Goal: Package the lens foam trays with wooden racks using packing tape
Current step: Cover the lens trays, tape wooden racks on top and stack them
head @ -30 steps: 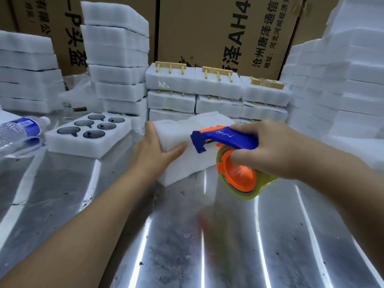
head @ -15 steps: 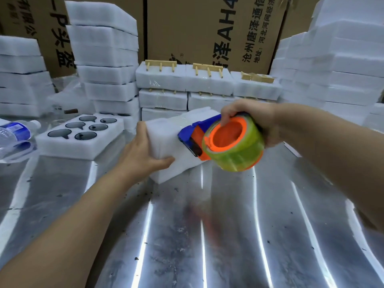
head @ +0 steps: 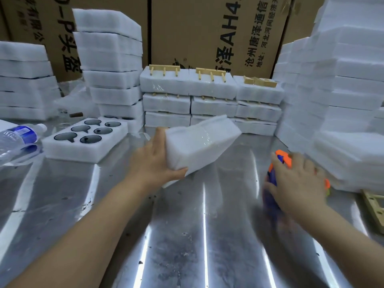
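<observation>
My left hand (head: pixel 158 163) grips the near end of a taped white foam package (head: pixel 201 142), lifted and tilted above the metal table (head: pixel 187 235). My right hand (head: pixel 299 183) lies over the orange and blue tape dispenser (head: pixel 279 161) low at the table's right side; the dispenser is blurred and mostly hidden under the hand. An open foam tray with several dark lenses (head: pixel 85 140) rests on the left. Finished foam packages with wooden racks (head: pixel 209 86) are stacked at the back.
Tall stacks of white foam trays stand at the left (head: pixel 25 84), back left (head: pixel 110 65) and right (head: pixel 349 96). A water bottle (head: pixel 16 136) lies at the far left. A wooden rack (head: pixel 374 208) lies at the right edge. Cardboard boxes (head: pixel 218 32) close the back.
My right hand has carried the tape dispenser away from the foam package, down to the table's right side. My left hand has lifted and turned the package.
</observation>
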